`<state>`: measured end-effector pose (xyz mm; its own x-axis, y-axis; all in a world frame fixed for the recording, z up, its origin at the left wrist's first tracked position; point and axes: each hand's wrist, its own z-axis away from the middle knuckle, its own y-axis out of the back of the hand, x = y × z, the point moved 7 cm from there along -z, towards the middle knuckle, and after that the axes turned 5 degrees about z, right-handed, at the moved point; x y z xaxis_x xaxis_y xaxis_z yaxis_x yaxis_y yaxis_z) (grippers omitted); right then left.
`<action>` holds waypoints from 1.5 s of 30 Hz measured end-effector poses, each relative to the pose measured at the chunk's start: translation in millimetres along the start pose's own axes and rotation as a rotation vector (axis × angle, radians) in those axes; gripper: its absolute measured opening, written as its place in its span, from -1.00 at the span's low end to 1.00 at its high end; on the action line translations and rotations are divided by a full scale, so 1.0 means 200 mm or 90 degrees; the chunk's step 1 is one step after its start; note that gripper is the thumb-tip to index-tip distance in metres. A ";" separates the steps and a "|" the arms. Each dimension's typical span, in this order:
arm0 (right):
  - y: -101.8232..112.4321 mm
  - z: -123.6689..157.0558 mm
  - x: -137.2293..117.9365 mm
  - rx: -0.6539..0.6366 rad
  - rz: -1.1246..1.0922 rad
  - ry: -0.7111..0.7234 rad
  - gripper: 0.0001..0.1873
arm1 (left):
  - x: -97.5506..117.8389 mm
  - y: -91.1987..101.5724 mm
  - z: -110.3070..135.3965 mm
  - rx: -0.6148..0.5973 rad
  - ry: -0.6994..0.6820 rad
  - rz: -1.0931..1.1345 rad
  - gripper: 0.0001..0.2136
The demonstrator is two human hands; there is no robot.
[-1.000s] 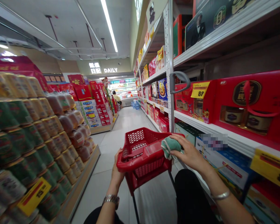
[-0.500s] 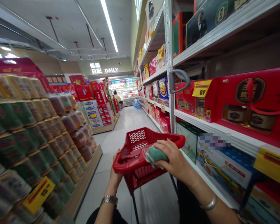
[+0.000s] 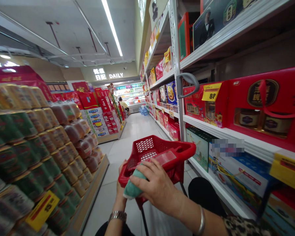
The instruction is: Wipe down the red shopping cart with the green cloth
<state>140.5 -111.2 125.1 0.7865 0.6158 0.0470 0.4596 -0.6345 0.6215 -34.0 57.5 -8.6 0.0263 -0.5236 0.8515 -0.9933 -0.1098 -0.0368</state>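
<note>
A small red plastic shopping cart (image 3: pixel 186 149) stands in front of me in the aisle, its perforated basket facing away. My right hand (image 3: pixel 157 183) is closed around a bunched green cloth (image 3: pixel 135 186) and presses it to the cart's near rim, left of the middle. At the rim's left corner is my left hand (image 3: pixel 121 178), gripping the cart from the outer side; its fingers are partly hidden behind the red plastic. A metal watch (image 3: pixel 118 215) circles the left wrist and a silver bangle (image 3: pixel 201 220) the right.
White shelving (image 3: pixel 248 137) with red gift boxes (image 3: pixel 270 105) runs close along the right. A grey handle-like loop (image 3: pixel 188 85) juts from its upright. Stacked cans (image 3: pixel 22 157) on a low platform line the left. Farther down the tiled aisle (image 3: pixel 135 126), a person (image 3: pixel 124 104) is low near blue bundles (image 3: pixel 144 110).
My right hand has slid the green cloth leftward along the cart's near rim, from right of the middle toward my left hand. My left hand keeps its hold on the corner.
</note>
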 end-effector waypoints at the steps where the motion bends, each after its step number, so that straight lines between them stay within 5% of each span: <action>1: 0.00 0.00 0.00 0.004 0.002 0.004 -0.64 | -0.01 0.00 0.00 0.001 0.004 0.018 -0.47; 7: 0.05 0.04 0.09 0.009 -0.016 -0.011 -0.56 | -0.04 0.03 -0.02 0.032 -0.025 -0.015 -0.44; 27: 0.28 0.36 0.70 0.050 0.015 -0.177 -0.52 | 0.01 0.02 -0.01 0.040 -0.038 -0.059 -0.41; 38: 0.33 0.46 1.05 0.055 0.000 -0.282 -0.51 | -0.01 -0.01 0.00 0.023 -0.026 -0.106 -0.41; 45: 0.32 0.48 1.08 0.045 0.003 -0.305 -0.47 | -0.01 -0.01 -0.01 0.025 -0.020 -0.163 -0.43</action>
<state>379.4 -62.5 99.8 0.8823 0.3397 -0.3259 0.4698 -0.6770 0.5665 -32.7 59.9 -9.6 0.2809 -0.4996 0.8194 -0.9484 -0.2754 0.1572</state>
